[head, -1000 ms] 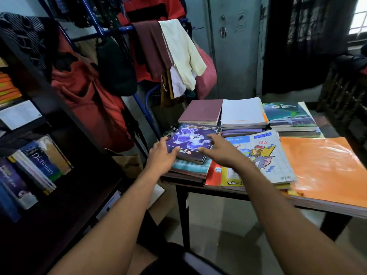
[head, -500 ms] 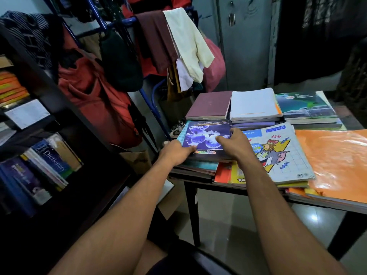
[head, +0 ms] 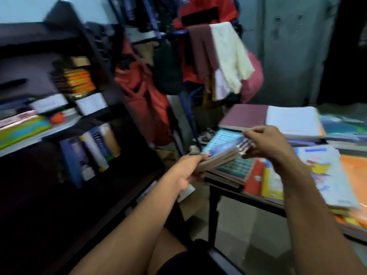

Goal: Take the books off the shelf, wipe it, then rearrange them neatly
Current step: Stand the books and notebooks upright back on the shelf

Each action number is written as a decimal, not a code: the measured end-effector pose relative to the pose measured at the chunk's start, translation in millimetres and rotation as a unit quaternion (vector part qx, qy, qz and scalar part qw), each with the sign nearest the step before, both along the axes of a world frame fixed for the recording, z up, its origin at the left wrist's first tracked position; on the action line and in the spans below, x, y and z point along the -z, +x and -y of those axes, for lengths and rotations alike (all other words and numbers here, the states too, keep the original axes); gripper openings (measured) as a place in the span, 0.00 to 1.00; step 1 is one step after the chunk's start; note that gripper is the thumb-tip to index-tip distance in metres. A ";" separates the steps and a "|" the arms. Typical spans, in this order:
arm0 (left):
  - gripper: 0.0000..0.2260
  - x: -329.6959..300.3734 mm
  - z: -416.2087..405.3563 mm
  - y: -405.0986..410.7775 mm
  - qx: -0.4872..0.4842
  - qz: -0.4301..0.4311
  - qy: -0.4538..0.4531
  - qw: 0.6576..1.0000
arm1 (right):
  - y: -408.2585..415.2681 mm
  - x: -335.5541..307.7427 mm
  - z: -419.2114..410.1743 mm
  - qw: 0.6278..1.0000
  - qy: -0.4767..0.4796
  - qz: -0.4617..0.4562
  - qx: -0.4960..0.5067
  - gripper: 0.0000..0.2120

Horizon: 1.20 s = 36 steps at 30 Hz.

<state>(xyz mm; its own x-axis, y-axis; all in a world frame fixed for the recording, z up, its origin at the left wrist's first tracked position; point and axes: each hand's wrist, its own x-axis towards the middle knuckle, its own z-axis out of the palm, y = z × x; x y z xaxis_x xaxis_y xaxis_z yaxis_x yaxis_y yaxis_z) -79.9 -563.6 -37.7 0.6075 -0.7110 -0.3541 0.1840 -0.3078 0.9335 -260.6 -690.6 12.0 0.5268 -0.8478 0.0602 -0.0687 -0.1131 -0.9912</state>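
Note:
A small stack of thin books [head: 222,149] with a light blue cover on top is lifted, tilted, above the table's left corner. My left hand [head: 188,171] grips its near left end and my right hand [head: 266,143] holds its far right end. More books lie spread over the table [head: 226,192]: a maroon one [head: 244,116], a white one [head: 292,120], a cartoon-cover one [head: 325,175] and an orange folder [head: 355,171]. The dark bookshelf [head: 123,116] stands on the left with several upright books [head: 91,149] on its lower shelf. The picture is blurred.
A blue clothes rack [head: 178,32] hung with red, brown and cream garments stands behind the table's left end. A grey metal cupboard [head: 288,46] is at the back. Orange books [head: 79,80] and papers fill the upper shelves. My knee and a chair edge [head: 224,259] are below.
Both hands took hold of the top few books at the table's left corner and lifted them up and leftward, tilting them. My view swung left toward the bookshelf.

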 end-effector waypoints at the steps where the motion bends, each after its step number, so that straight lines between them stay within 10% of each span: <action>1: 0.08 -2.2 -16.5 1.3 -0.019 -0.024 -0.023 0.999 | 2.5 -4.2 -8.6 1.000 -0.005 0.008 -0.026 0.10; 8: 0.02 0.1 -168.6 71.0 -0.161 -0.015 -0.148 0.976 | 91.1 38.9 -111.6 0.920 -0.333 -0.064 -0.197 0.21; 14: 0.03 27.8 -260.6 121.4 -0.241 0.001 -0.107 0.965 | 155.1 107.5 -180.4 0.885 -0.343 -0.073 -0.307 0.23; 19: 0.05 50.0 -293.7 166.5 -0.335 0.010 -0.105 0.936 | 199.0 104.0 -215.5 0.785 -0.485 -0.172 -0.344 0.22; 26: 0.07 87.6 -345.7 224.5 -0.295 0.374 0.081 0.875 | 262.1 110.7 -260.7 0.608 -0.682 -0.205 -0.351 0.28; 32: 0.14 104.0 -368.3 231.1 -0.339 0.432 0.083 0.831 | 267.6 115.1 -268.5 0.669 -0.605 -0.123 -0.413 0.15; 36: 0.27 94.7 -372.6 219.4 -0.394 0.354 0.033 0.848 | 273.9 84.1 -266.5 0.789 -0.513 -0.050 -0.336 0.19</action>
<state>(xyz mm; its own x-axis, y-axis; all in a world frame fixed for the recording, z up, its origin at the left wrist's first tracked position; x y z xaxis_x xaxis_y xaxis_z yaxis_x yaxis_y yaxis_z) 139.6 -191.0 -132.4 0.9614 0.0204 0.2745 -0.2430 -0.4057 0.8811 13.3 -424.1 -72.1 0.8817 0.0915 0.4628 0.2761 -0.8956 -0.3488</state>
